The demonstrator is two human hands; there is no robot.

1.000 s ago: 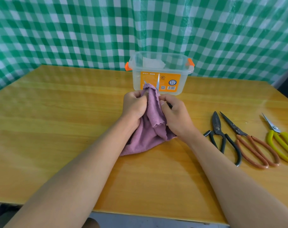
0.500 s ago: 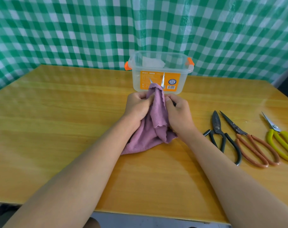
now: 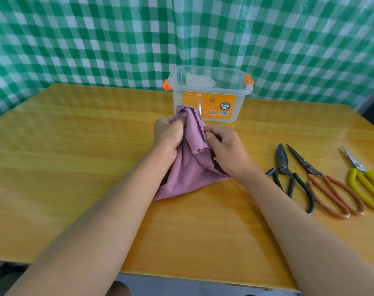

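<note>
My left hand (image 3: 169,133) grips a purple cloth (image 3: 188,174) bunched around a pair of scissors. Only one thin metal blade tip (image 3: 200,107) pokes up out of the cloth. My right hand (image 3: 226,152) is curled around the scissors' dark handle at the cloth's right side; most of the handle is hidden. The cloth's lower part drapes onto the wooden table (image 3: 75,167) between my wrists.
A clear plastic box (image 3: 209,97) with orange clips and an orange label stands just behind my hands. To the right lie black scissors (image 3: 288,176), brown-handled scissors (image 3: 331,189) and yellow-handled scissors (image 3: 365,184). A green checked curtain hangs behind the table.
My left hand with the cloth has slid up and down along the blades. Two blade tips showed before; now a single tip shows, and my right hand has shifted slightly right.
</note>
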